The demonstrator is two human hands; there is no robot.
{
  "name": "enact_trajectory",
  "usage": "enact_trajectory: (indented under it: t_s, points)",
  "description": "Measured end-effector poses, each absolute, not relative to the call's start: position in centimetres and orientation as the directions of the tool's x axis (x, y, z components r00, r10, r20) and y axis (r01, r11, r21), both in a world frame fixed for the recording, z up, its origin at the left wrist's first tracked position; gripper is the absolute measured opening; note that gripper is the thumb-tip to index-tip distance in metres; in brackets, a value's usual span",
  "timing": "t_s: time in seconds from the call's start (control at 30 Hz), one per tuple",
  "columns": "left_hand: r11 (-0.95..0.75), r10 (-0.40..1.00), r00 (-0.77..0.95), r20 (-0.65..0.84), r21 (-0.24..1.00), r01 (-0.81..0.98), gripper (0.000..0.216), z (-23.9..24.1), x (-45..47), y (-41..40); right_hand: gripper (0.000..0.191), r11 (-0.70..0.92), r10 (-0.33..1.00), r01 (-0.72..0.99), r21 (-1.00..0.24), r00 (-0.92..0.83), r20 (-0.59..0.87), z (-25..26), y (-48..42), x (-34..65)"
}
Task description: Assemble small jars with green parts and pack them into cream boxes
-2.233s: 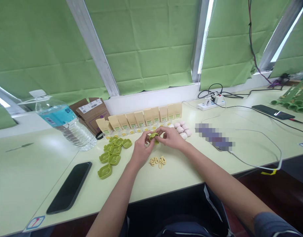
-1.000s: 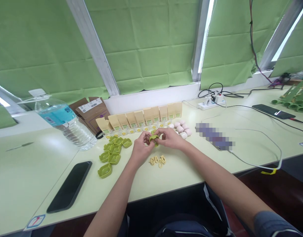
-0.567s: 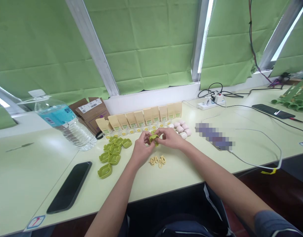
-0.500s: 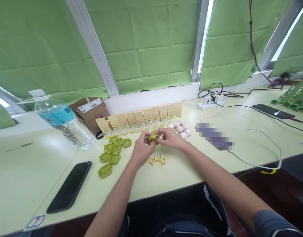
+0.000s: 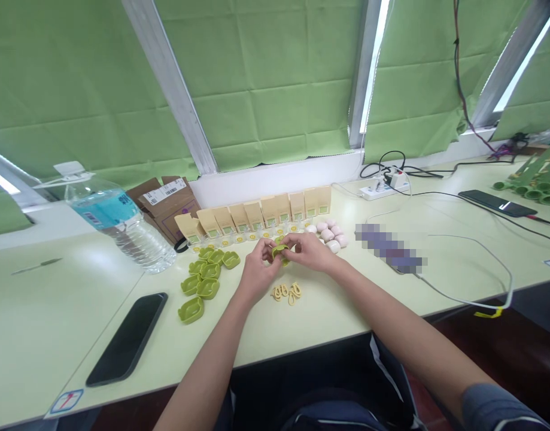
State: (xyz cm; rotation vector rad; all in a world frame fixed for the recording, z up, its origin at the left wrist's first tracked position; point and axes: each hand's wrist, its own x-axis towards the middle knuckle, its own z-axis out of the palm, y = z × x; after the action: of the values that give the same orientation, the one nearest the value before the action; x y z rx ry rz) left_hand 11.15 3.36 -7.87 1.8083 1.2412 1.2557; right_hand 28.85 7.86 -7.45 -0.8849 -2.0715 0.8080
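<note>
Between my two hands is a small green silicone case, held above the middle of the table. My left hand grips its left side, and my right hand pinches it from the right; fingers cover much of it. Just below lie several yellow rings or loops. To the left sits a cluster of green cases, shaped like shallow open cups. Several pale pink and white rounded pieces are grouped beyond my right hand. Behind them stands a row of small beige boxes with clear parts.
A large water bottle leans at the left by a cardboard box. A dark phone lies at the left front. On the right are a power strip, white cable, another phone and green tubes.
Both hands stay almost in place around the green case, whose tilt differs very slightly. The camera view has shifted a little.
</note>
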Motion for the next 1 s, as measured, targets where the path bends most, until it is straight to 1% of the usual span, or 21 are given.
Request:
enact_trajectory:
  t_s: [0.13, 0.27, 0.43, 0.63, 0.8, 0.9, 1.0]
  points:
    - [-0.369, 0.929, 0.109, 0.353, 0.868, 0.333, 0.012, -8.1, 11.1, 3.6, 0.015, 0.587, 0.775, 0.347, -0.732, -0.502, 0.384, -7.5, 7.6, 28.9]
    - [-0.364, 0.931, 0.094, 0.353, 0.875, 0.319, 0.012, -8.3, 11.0, 3.9, 0.020, 0.592, 0.776, 0.363, -0.719, -0.496, 0.388, -7.8, 7.7, 28.8]
    - [-0.381, 0.924, 0.105, 0.367, 0.868, 0.318, 0.013, -8.3, 11.0, 3.8, 0.018, 0.598, 0.762, 0.310, -0.740, -0.506, 0.404, -8.2, 8.4, 28.8]
    - [-0.384, 0.923, 0.126, 0.364, 0.849, 0.361, 0.016, -8.2, 10.9, 3.7, 0.019, 0.595, 0.767, 0.325, -0.735, -0.503, 0.399, -8.2, 8.4, 28.8]
    - [-0.389, 0.920, 0.137, 0.367, 0.815, 0.430, 0.016, -8.0, 10.6, 3.6, 0.027, 0.559, 0.793, 0.313, -0.768, -0.473, 0.384, -7.8, 7.9, 29.0]
    - [-0.404, 0.911, 0.152, 0.383, 0.763, 0.504, 0.028, -7.6, 10.6, 3.2, 0.032, 0.527, 0.817, 0.280, -0.803, -0.428, 0.387, -7.5, 8.0, 29.3]
    - [-0.461, 0.880, 0.182, 0.439, 0.696, 0.550, 0.050, -7.2, 10.9, 2.6, 0.035, 0.517, 0.829, 0.244, -0.820, -0.379, 0.410, -7.1, 8.2, 29.7]
